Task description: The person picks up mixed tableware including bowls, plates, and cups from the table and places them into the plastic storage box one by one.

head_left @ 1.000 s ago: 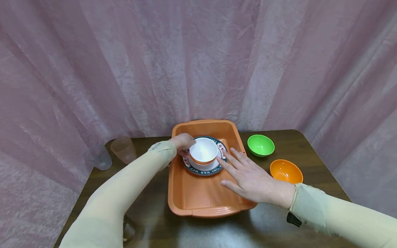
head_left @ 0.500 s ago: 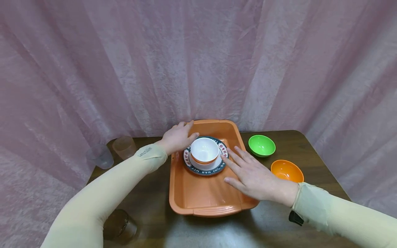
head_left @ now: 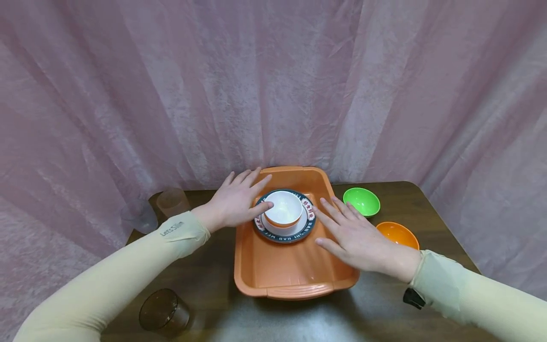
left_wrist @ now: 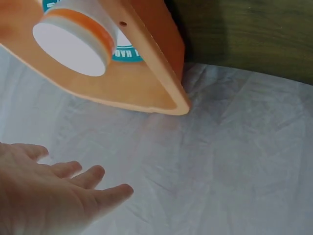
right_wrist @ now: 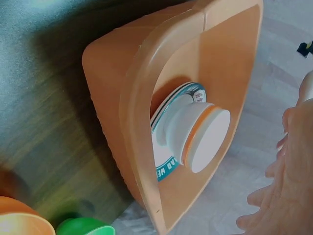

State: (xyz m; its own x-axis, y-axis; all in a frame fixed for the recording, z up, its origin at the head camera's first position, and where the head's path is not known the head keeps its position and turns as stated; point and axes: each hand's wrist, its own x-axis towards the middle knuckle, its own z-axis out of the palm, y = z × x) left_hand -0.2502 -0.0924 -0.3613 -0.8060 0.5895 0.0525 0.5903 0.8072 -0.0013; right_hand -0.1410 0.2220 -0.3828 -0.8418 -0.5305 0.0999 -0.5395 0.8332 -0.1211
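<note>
Inside the orange tub (head_left: 286, 266), a white bowl (head_left: 283, 208) with an orange band is supported upright by a patterned plate (head_left: 284, 238). Over the tub's left side, the left hand (head_left: 234, 203) is held with fingers spread and nothing gripped; over its right side, the right hand (head_left: 363, 242) is likewise spread, bowl untouched. The step in hand is judged to be the stacking of dishes, with these 2 apparently settled. If the green bowl (head_left: 361, 202) or orange bowl (head_left: 398, 234) is wanted next, 1 hand must be lowered to the right and its rim pinched.
</note>
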